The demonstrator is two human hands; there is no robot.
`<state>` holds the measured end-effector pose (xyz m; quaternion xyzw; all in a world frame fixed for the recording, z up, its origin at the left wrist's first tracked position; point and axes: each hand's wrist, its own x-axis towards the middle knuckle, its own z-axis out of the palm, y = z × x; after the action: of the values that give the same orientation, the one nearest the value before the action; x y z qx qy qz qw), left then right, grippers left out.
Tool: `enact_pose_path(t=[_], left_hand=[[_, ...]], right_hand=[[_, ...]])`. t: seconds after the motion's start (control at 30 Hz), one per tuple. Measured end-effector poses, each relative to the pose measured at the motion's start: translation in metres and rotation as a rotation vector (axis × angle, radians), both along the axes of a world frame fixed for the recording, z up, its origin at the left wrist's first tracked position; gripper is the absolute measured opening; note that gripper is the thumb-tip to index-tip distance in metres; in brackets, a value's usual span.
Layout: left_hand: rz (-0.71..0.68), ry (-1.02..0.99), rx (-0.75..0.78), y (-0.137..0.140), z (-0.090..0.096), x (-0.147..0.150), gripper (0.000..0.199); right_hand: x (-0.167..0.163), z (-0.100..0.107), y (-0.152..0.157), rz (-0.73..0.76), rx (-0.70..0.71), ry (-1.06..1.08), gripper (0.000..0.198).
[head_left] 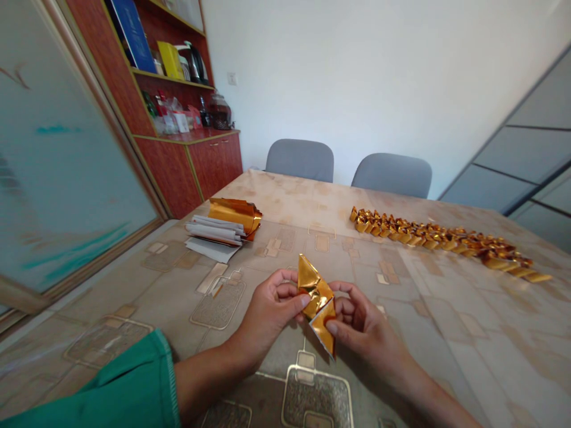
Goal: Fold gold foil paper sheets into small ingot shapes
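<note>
A partly folded piece of gold foil paper (317, 292) is held between my two hands above the near part of the table. Its outline is slanted, with a pointed tip at the top and another at the bottom, and a pale edge shows along the lower fold. My left hand (279, 306) pinches its left side, thumb on the front face. On the lower right, my right hand (363, 324) grips it with the thumb pressed on the foil and the fingers behind. The fingertips behind the paper are partly hidden.
A stack of gold and white foil sheets (218, 229) lies at the left of the patterned table (285, 205). Rows of folded gold pieces (428, 235) stretch along the right. Two grey chairs (300, 159) stand at the far edge, and a red-brown cabinet (218, 157) stands back left.
</note>
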<state>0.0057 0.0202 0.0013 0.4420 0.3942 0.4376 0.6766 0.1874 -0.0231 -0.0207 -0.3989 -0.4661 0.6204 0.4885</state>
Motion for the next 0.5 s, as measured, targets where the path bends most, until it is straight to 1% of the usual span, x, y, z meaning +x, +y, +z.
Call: enact_pose_path(t=[0.07,0.13,0.17,0.27,0.3,0.33,0.4,0.43,0.5], left_hand=[[0.026,-0.011,-0.005,0.000,0.000,0.000,0.036],[0.028,-0.011,-0.006,0.000,0.000,-0.001,0.034],[0.021,-0.002,-0.003,0.000,0.000,-0.001,0.032],[0.001,0.020,0.016,0.000,-0.001,-0.002,0.024],[-0.007,0.015,0.025,-0.001,-0.001,-0.002,0.024],[-0.018,0.005,0.040,-0.001,0.000,-0.002,0.023],[-0.041,-0.012,0.090,-0.001,0.000,-0.002,0.022],[-0.046,-0.012,0.129,0.000,0.001,-0.003,0.020],[-0.036,0.025,0.260,0.002,0.001,-0.004,0.014]], right_hand=[[-0.002,0.001,0.000,0.012,-0.004,-0.011,0.050],[-0.004,0.002,-0.001,-0.003,0.024,-0.041,0.046],[-0.005,0.002,-0.002,-0.016,0.039,-0.057,0.041],[-0.006,0.003,-0.003,-0.053,0.068,-0.145,0.015],[-0.005,0.004,-0.003,-0.068,0.085,-0.192,0.010],[-0.004,0.005,-0.003,-0.087,0.112,-0.250,0.011],[-0.001,0.008,-0.001,-0.147,0.204,-0.400,0.012],[0.001,0.011,0.000,-0.190,0.275,-0.481,0.012],[0.006,0.019,0.001,-0.270,0.468,-0.649,0.013]])
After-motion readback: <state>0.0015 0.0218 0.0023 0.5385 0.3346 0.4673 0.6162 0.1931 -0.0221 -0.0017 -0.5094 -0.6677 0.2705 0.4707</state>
